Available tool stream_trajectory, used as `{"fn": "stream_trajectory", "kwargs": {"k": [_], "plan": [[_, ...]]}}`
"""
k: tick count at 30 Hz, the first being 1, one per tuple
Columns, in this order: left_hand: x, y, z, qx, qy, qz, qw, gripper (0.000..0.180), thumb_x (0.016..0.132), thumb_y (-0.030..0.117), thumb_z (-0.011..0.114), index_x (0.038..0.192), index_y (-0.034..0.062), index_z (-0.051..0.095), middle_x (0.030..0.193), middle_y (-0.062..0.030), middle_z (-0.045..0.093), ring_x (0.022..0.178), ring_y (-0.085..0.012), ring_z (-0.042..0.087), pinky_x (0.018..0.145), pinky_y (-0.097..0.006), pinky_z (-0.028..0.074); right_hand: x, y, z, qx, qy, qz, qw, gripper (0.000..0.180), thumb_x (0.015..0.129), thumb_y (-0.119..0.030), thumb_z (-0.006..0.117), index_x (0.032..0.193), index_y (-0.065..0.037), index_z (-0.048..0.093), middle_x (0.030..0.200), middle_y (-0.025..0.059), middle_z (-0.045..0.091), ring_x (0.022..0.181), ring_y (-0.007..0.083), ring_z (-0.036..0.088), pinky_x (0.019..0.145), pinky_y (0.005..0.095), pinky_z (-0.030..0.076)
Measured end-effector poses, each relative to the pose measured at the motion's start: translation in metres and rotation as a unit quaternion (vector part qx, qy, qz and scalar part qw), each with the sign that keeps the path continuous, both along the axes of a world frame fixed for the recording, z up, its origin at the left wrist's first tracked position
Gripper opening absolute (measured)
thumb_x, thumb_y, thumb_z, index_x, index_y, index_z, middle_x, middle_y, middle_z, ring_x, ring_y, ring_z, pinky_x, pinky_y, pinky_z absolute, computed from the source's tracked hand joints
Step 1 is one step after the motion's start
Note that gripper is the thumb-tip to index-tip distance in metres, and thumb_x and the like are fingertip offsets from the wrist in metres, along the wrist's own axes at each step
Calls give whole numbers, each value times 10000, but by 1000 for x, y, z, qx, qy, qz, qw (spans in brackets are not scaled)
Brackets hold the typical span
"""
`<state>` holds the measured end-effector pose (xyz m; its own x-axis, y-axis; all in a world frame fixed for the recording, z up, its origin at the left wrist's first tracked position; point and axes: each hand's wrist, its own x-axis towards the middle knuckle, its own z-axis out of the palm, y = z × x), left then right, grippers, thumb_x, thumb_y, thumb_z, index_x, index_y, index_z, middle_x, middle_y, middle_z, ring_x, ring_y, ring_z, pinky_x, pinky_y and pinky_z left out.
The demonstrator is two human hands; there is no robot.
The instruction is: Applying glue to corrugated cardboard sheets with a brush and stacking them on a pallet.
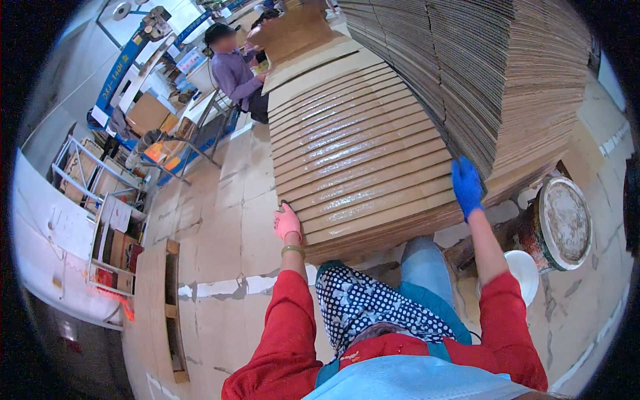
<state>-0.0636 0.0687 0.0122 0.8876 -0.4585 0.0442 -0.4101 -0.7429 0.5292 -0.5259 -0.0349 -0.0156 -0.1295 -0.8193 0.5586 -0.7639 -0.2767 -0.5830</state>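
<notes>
Overlapping brown cardboard sheets (363, 150) lie fanned in front of me, with their near edges stepped in rows. Shiny wet-looking streaks, like glue, run across the exposed strips. At the left edge of the near sheets, my left hand (288, 223), in a pink glove with dark fingertips, is closed on the cardboard; part of its grip is hidden. Against the right edge rests my right hand (468, 187) in a blue glove, its fingers stretched out along the side of the sheets. Beneath the fanned layer, a thicker pile of cardboard (380, 235) shows its front edges.
A tall stack of cardboard (467, 73) rises close on the right. Near my right arm stand a round-topped bucket (564, 223) and a white tub (522, 275). A person (235, 73) works at the far left, by blue machinery (120, 73). A wooden pallet (172, 310) is at left.
</notes>
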Motion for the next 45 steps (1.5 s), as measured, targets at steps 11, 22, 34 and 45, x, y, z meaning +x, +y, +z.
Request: {"fn": "stream_trajectory", "kwargs": {"k": [11, 22, 34, 45], "plan": [[11, -3, -8, 10, 6, -9, 1000, 626, 860, 532, 332, 1132, -2, 513, 1098, -212, 565, 1023, -345, 539, 865, -417, 414, 5, -63, -52, 187, 24, -63, 980, 469, 894, -404, 396, 952, 11, 608, 963, 264, 572, 844, 411, 574, 760, 472, 453], [8, -5, -18, -10, -25, -22, 999, 626, 868, 515, 328, 1166, -12, 487, 1129, -218, 546, 1047, -340, 525, 887, -402, 404, 3, -64, -62, 10, 2, -89, 996, 542, 901, -451, 340, 961, 17, 607, 996, 255, 568, 880, 421, 555, 787, 478, 440], [11, 0, -17, -21, -46, -8, 999, 605, 872, 498, 336, 1157, -12, 495, 1119, -220, 550, 1037, -340, 529, 883, -400, 403, 11, -55, -43, 157, -33, -60, 985, 538, 907, -434, 344, 1081, 28, 558, 1123, 236, 520, 1031, 403, 496, 896, 420, 403], [7, -2, -17, -14, -44, -16, 999, 577, 869, 477, 349, 1111, -23, 507, 1087, -227, 563, 1013, -356, 533, 868, -411, 405, 6, -56, -46, 187, -38, -58, 980, 612, 893, -506, 300, 1012, 19, 591, 1053, 273, 538, 957, 432, 521, 842, 486, 406]]}}
